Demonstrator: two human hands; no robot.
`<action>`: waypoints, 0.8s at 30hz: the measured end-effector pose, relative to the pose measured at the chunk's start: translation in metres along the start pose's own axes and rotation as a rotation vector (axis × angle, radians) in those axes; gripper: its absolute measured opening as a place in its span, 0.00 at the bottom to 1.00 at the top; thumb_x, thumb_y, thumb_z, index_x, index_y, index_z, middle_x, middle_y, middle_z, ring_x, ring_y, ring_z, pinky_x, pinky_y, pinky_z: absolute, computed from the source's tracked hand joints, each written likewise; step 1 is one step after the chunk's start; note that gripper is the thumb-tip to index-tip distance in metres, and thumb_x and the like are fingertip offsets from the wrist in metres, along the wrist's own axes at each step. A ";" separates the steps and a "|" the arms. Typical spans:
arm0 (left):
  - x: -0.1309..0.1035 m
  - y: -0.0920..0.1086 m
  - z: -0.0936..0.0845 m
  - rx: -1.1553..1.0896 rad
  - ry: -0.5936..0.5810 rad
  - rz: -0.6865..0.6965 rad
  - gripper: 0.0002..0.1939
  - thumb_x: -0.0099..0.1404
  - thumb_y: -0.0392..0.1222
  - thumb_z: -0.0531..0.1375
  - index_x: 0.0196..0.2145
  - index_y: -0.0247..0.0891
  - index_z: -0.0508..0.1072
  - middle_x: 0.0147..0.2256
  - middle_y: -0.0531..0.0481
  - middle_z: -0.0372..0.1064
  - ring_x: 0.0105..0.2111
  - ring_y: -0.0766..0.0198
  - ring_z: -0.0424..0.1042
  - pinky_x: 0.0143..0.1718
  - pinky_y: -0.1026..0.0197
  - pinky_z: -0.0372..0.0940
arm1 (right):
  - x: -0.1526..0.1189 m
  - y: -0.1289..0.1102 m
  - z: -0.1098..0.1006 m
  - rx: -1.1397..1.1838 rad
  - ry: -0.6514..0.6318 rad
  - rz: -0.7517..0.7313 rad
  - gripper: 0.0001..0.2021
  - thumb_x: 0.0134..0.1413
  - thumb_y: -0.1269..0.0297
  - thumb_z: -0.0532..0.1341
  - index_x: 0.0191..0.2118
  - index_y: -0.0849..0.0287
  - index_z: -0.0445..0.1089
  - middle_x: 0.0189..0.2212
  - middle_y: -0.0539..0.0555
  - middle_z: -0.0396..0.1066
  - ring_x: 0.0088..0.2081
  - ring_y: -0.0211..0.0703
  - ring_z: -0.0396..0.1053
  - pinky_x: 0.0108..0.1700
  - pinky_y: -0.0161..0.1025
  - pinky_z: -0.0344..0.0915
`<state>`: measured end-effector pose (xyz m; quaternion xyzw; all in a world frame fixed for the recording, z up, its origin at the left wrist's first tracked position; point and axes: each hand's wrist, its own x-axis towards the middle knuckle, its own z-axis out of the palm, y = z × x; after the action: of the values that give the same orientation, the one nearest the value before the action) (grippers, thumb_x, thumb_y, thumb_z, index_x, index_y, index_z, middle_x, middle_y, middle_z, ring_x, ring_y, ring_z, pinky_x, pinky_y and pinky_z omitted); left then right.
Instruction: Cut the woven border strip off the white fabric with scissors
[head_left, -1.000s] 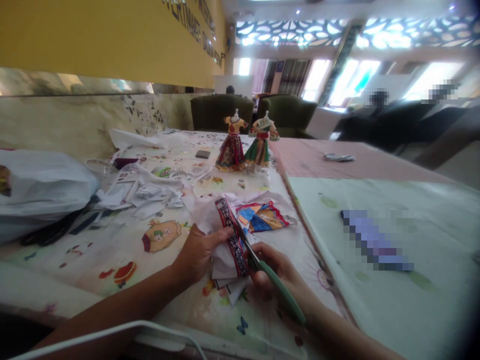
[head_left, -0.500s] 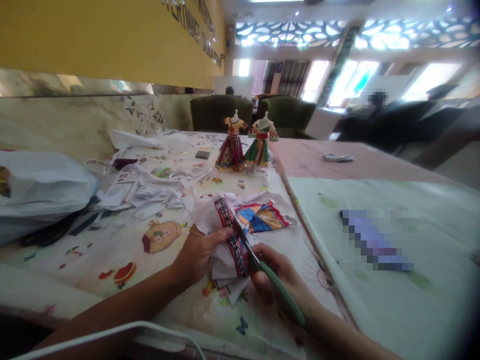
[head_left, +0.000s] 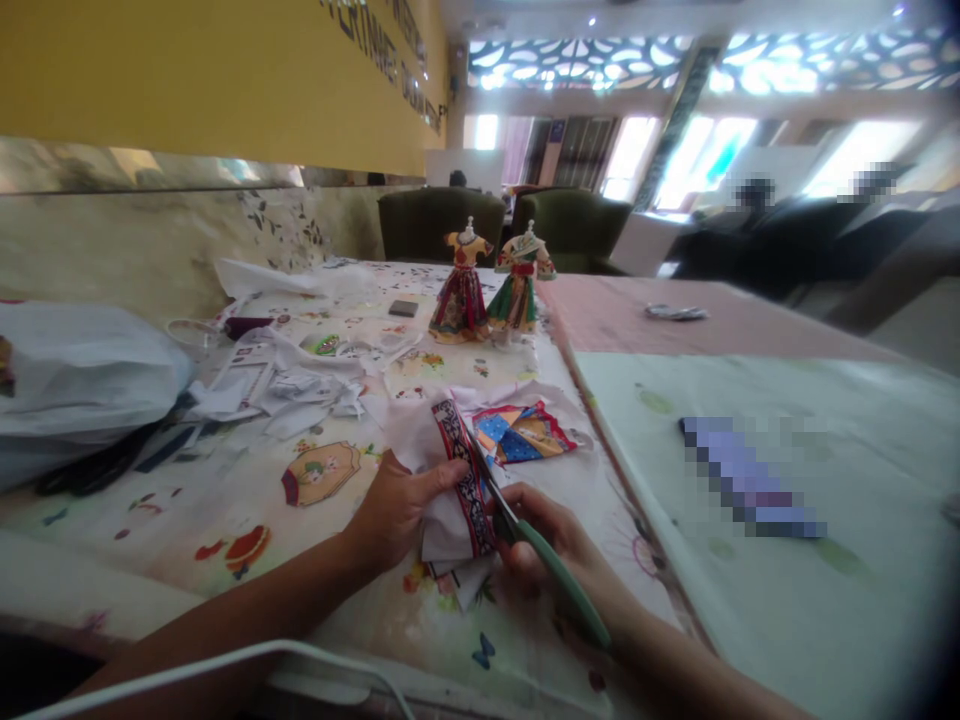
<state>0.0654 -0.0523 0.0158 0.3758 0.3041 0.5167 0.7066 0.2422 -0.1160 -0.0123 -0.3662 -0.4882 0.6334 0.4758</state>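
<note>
My left hand point(head_left: 401, 505) pinches a piece of white fabric point(head_left: 444, 530), its thumb pressed on a dark patterned border strip point(head_left: 452, 430) edged in red. My right hand point(head_left: 551, 545) is closed around green-handled scissors point(head_left: 559, 580). The scissor blades lie along the right edge of the border strip, pointing away from me. Just beyond the blades, a colourful patchwork print point(head_left: 525, 432) in blue, orange and red shows on the white fabric. The fingers under the fabric are hidden.
Two small dress forms point(head_left: 459, 290) in miniature dresses stand at the back. White scraps point(head_left: 300, 385) and a white plastic bag point(head_left: 90, 370) lie at left. A small grey block point(head_left: 403, 309) rests further back. A blurred-out purple item point(head_left: 750, 485) lies on the right-hand table.
The scissor blades look a little closer together along the border strip. Both hands stay in nearly the same place, and the view has shifted very slightly.
</note>
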 end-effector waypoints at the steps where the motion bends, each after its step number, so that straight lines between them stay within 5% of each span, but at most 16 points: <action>1: 0.000 0.000 0.001 -0.004 0.004 0.000 0.25 0.50 0.35 0.76 0.47 0.40 0.81 0.33 0.52 0.82 0.30 0.64 0.77 0.34 0.64 0.72 | 0.000 0.000 0.000 0.005 0.000 0.001 0.28 0.46 0.39 0.73 0.41 0.57 0.69 0.24 0.43 0.60 0.21 0.31 0.52 0.22 0.30 0.51; 14: -0.001 0.002 0.001 -0.002 -0.010 0.012 0.27 0.52 0.36 0.75 0.51 0.39 0.80 0.35 0.50 0.82 0.31 0.61 0.78 0.36 0.63 0.73 | -0.001 0.003 0.001 -0.002 0.029 0.013 0.27 0.46 0.41 0.74 0.39 0.57 0.68 0.19 0.40 0.60 0.17 0.28 0.52 0.18 0.28 0.47; 24: 0.001 0.003 0.001 0.012 0.054 0.023 0.24 0.50 0.37 0.76 0.45 0.38 0.81 0.32 0.51 0.81 0.29 0.62 0.77 0.34 0.63 0.73 | 0.002 -0.001 -0.002 -0.076 0.005 0.013 0.32 0.43 0.36 0.73 0.42 0.58 0.69 0.25 0.44 0.61 0.24 0.34 0.53 0.25 0.32 0.50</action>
<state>0.0644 -0.0512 0.0190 0.3693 0.3219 0.5330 0.6899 0.2440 -0.1135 -0.0117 -0.3888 -0.5085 0.6165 0.4584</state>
